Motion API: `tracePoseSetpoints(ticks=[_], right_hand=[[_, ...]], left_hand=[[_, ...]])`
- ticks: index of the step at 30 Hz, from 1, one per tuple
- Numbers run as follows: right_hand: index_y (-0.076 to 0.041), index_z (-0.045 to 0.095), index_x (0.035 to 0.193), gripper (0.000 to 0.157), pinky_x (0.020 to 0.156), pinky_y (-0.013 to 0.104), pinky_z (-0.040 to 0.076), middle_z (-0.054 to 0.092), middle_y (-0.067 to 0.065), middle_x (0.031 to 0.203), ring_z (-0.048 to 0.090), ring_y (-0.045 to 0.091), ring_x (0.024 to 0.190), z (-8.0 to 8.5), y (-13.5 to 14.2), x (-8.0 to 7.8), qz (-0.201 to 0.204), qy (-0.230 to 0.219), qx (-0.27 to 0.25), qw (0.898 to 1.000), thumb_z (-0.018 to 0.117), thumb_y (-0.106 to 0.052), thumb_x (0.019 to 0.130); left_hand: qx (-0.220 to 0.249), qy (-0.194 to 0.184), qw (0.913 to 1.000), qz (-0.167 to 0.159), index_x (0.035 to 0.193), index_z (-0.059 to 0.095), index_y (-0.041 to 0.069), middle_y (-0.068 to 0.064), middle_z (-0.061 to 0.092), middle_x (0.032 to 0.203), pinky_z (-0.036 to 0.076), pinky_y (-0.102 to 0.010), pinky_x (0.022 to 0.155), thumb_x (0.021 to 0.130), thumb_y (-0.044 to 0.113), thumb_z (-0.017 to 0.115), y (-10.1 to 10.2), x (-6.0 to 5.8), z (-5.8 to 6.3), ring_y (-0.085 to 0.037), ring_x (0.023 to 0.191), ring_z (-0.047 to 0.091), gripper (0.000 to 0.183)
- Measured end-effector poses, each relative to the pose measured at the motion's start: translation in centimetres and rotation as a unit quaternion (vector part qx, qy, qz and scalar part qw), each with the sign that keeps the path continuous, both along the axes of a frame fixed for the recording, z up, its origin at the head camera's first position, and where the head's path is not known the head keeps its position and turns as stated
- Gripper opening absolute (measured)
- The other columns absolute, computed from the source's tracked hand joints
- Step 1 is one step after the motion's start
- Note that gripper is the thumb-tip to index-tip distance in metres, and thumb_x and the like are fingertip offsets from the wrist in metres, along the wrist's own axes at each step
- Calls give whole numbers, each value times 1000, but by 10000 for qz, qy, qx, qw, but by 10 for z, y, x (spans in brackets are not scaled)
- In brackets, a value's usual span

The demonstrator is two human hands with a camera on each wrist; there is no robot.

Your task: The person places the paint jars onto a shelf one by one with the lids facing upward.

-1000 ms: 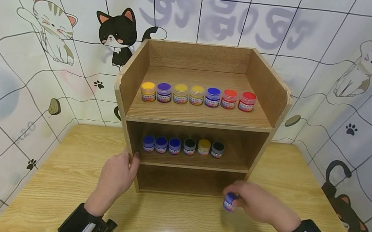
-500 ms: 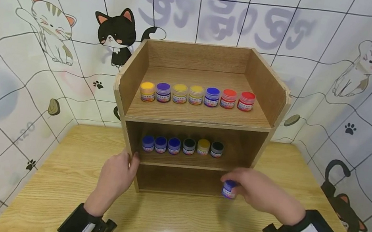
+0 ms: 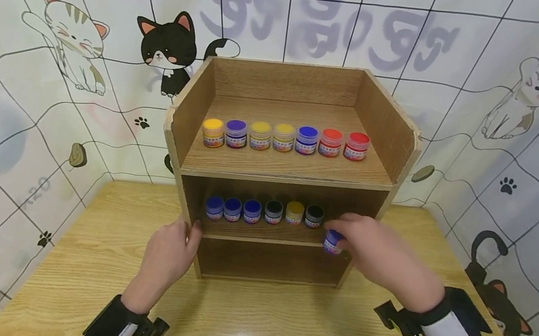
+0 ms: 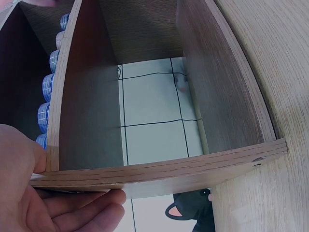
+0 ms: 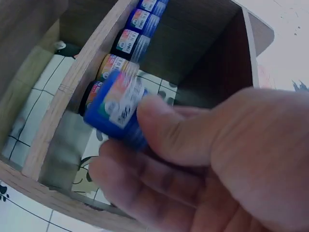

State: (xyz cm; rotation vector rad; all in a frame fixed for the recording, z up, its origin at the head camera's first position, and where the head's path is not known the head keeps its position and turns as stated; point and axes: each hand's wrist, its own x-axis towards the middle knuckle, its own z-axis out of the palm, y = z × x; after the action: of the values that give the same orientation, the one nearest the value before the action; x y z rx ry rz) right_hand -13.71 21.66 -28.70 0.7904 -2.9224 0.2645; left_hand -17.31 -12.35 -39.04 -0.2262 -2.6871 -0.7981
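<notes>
My right hand (image 3: 372, 250) pinches a small blue-lidded paint jar (image 3: 332, 242) between thumb and fingers, in front of the middle shelf's right end. In the right wrist view the blue paint jar (image 5: 118, 108) shows its white label, its lid toward the lower left. My left hand (image 3: 167, 260) grips the left side panel of the wooden shelf unit (image 3: 288, 179). The left wrist view shows the thumb inside that panel and the fingers (image 4: 91, 212) curled outside it. On the middle shelf stands a row of paint jars with blue, black and yellow lids, ending in a black-lidded jar (image 3: 314, 216).
On the top shelf several jars (image 3: 283, 137) with yellow, purple, blue and red lids stand in a row. The bottom compartment (image 3: 265, 263) opens just above the wooden table (image 3: 225, 324). A white wall covering (image 3: 120, 82) printed with cats stands behind.
My right hand has lifted the blue-lidded jar from low beside the bottom compartment up to the level of the middle shelf. My left hand stays on the side panel.
</notes>
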Motion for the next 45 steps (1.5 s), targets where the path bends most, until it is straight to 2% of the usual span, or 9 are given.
tracePoseSetpoints(ticks=[3,8,11,18,25,29,39,45], right_hand=[[-4,65,110,31,72,43,56,66,10,100,63,24,83,1,-5,-2,-330,282,270,9987,73,-3,80],[-6,64,105,34,60,43,55,65,10,95,63,26,78,-7,-11,-7,-733,859,787,9905,75,2,74],[-6,64,101,29,56,42,54,64,11,92,62,27,76,-12,-12,-10,-882,1102,840,9864,75,1,75],[-3,65,99,22,50,40,52,64,13,86,59,24,63,-21,-12,-19,-962,1343,743,9835,73,-1,78],[-4,63,91,15,44,40,48,60,12,79,57,26,58,-30,-15,-23,-1032,1682,817,9769,71,-1,79],[-4,63,90,13,42,41,47,59,11,77,58,27,58,-31,-17,-24,-1031,1876,908,9726,69,0,79],[-4,63,94,18,46,39,49,62,11,77,56,24,58,-28,-17,-25,-1068,1567,954,9772,72,-3,79],[-1,62,101,25,54,44,53,64,14,82,60,28,65,-23,-14,-22,-1113,1203,730,9838,72,0,78]], left_hand=[[36,-1,10000,-11,114,58,-3,-3,42,56,28,-27,34,99,28,43,0,0,-1,-13,41,37,37],[64,14,10000,-23,113,59,-2,-2,41,55,28,-27,34,99,28,43,-1,0,-1,-12,40,36,36],[65,12,10000,-36,112,58,-2,-2,40,55,28,-27,34,99,27,43,-1,1,0,-12,40,36,35],[81,1,10000,-54,110,59,-1,-2,40,55,28,-27,35,99,28,44,-1,0,1,-12,40,36,34],[89,78,9999,-17,95,59,2,-1,40,54,29,-28,35,99,28,44,-1,1,-1,-13,41,37,31],[88,99,9999,-23,99,60,1,-1,39,54,28,-28,35,99,28,44,-2,1,-2,-12,41,36,32],[96,94,9999,-3,105,60,1,-1,40,55,28,-28,35,99,29,44,-2,1,-2,-13,42,37,33],[99,90,9999,-15,103,59,1,-1,40,55,28,-28,35,99,29,44,-1,0,-3,-13,41,37,32]])
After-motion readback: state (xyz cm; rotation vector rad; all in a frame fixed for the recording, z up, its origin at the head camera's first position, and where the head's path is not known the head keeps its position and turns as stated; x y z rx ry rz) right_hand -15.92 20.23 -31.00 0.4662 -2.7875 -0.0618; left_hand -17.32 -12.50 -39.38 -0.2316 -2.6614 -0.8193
